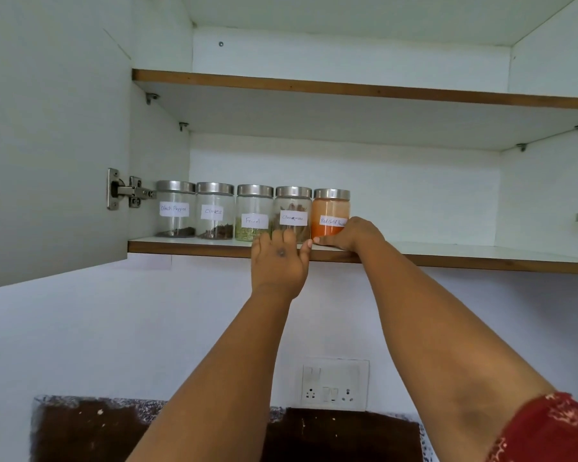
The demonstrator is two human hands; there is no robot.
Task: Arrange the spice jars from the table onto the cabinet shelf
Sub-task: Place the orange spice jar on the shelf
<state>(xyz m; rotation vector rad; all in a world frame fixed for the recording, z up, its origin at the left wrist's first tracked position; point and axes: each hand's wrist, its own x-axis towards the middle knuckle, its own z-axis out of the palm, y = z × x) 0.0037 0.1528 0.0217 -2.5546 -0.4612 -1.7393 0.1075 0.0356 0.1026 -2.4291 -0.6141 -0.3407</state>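
Head view: five labelled glass jars with steel lids stand in a row at the left of the lower cabinet shelf (214, 245); the right hand (349, 233) curls round the base of the red chilli powder jar (331, 213) at the row's right end, while the left hand (277, 261) reaches up with relaxed fingers touching the front of the cinnamon jar (292, 211). Judged rigid, smooth, breakable and fairly light; best gripped round the body below the lid, with jars set close, glass against glass.

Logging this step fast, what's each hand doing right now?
Left hand: open, fingers reaching up against the cinnamon jar, gripping nothing.
Right hand: curled around the red chilli powder jar at its base.
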